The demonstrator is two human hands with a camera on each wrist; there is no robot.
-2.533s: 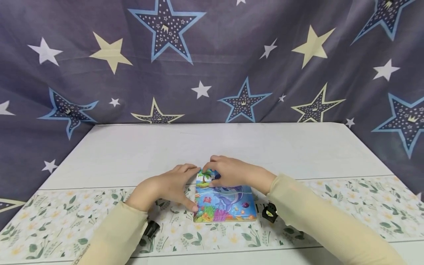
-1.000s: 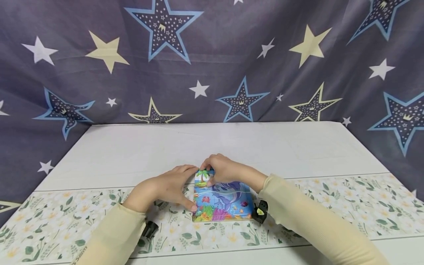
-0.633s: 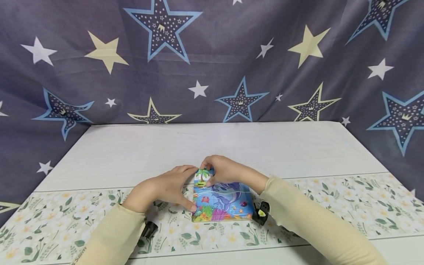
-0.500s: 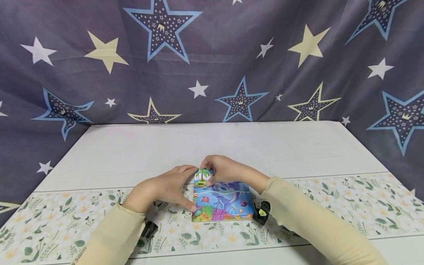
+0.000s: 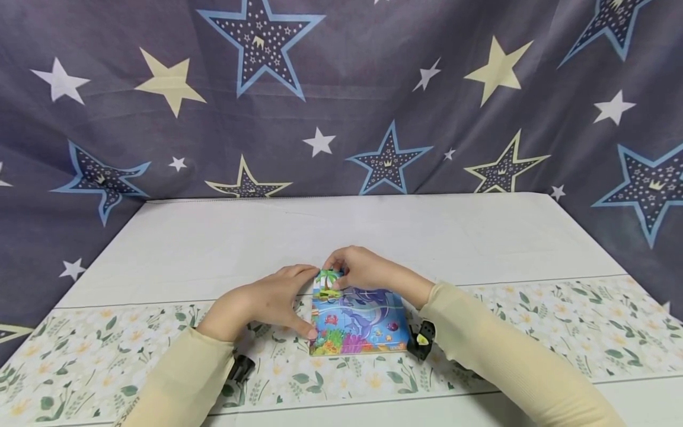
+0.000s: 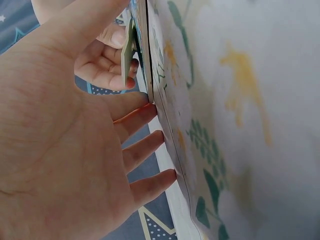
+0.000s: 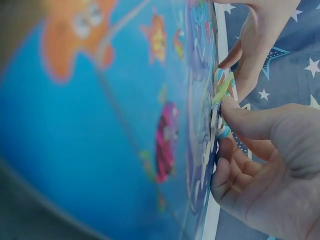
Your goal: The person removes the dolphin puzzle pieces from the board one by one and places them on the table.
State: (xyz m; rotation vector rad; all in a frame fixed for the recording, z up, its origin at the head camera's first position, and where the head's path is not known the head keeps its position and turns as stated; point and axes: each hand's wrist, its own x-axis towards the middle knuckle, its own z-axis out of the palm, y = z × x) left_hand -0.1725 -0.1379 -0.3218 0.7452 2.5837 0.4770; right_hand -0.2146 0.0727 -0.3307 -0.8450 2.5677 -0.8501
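A jigsaw puzzle [image 5: 363, 326] with a dolphin, crab and coral lies on the floral strip in front of me. My right hand [image 5: 368, 270] pinches a puzzle piece [image 5: 328, 280] with a palm tree on it, at the far left corner. In the left wrist view this puzzle piece [image 6: 128, 55] stands tilted, one side raised off the board. My left hand [image 5: 269, 302] is spread along the puzzle's left edge, its thumb at the near corner and fingertips at the far one. The right wrist view shows the right thumb [image 7: 250, 117] on the piece's face.
The white tabletop [image 5: 341, 228] stretches back to a dark curtain [image 5: 352, 101] printed with stars. A floral strip [image 5: 160, 344] runs across the table under the puzzle. Black wrist cameras sit under both forearms, the right one [image 5: 421, 340] close to the puzzle's right edge.
The palm-tree puzzle piece lay level with the board in earlier frames; now its near side is tipped up by the right hand, which has risen slightly. The left hand stays put.
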